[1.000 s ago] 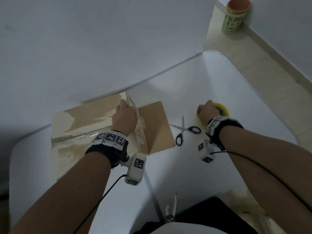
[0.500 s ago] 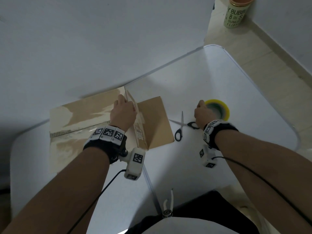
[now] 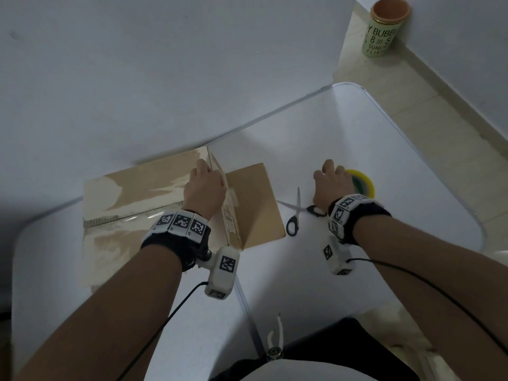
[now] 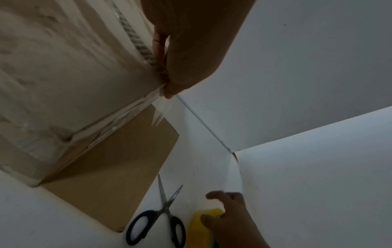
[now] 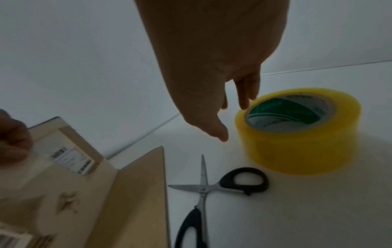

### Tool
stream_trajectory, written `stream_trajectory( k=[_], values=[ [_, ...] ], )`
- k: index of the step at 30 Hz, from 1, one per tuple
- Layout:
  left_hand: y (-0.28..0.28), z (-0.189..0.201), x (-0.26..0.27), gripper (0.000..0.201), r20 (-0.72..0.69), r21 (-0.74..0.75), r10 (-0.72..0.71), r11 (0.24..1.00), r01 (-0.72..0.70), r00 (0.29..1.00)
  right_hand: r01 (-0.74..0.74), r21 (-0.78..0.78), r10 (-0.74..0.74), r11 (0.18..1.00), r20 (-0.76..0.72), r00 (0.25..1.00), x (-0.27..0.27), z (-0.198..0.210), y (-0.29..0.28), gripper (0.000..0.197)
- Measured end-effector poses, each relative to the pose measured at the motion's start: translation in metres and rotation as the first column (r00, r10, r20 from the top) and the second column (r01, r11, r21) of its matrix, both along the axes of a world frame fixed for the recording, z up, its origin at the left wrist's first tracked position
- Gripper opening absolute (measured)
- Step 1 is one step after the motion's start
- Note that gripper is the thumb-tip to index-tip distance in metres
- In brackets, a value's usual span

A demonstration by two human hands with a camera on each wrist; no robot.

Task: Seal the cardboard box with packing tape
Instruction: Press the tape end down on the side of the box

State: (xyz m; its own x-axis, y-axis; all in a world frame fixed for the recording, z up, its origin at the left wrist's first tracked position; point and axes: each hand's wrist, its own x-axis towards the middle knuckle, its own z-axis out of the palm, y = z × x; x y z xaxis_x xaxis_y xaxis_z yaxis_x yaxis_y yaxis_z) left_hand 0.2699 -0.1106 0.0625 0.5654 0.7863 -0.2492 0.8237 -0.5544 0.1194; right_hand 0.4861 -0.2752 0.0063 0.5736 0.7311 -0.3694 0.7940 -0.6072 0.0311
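The cardboard box stands on the left of the white table, with clear tape along its top seam. One side flap lies open on the table to its right. My left hand grips the box's top right edge, thumb at the far corner. The yellow roll of packing tape lies flat on the right. My right hand hovers at the roll's left side with spread fingers near its top rim, holding nothing.
Black-handled scissors lie partly open on the table between the flap and the tape roll. White walls stand close behind the box. A green cup sits on the floor at the far right, past the table's rounded corner.
My right hand drew back off the tape roll toward the scissors, then reached forward again beside the roll. My left hand kept its hold on the box edge.
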Motion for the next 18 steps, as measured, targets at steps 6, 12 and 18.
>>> stream_trajectory(
  k=[6, 12, 18],
  values=[
    [-0.001, 0.001, -0.001, 0.019, 0.011, -0.008, 0.001, 1.0, -0.001, 1.0, 0.417, 0.202, -0.136, 0.886, -0.747, 0.651, -0.055, 0.015, 0.051, 0.05],
    [-0.001, 0.001, -0.002, 0.022, 0.007, 0.037, -0.031, 0.999, 0.031, 0.999, 0.643, -0.216, -0.1, 0.735, -0.972, -0.212, -0.116, 0.011, 0.071, 0.037],
    [0.001, -0.002, -0.004, 0.021, 0.039, 0.045, -0.047, 0.998, 0.045, 0.998, 0.71, -0.122, 0.034, 0.693, -0.979, -0.202, -0.12, 0.0, 0.073, 0.01]
  ],
)
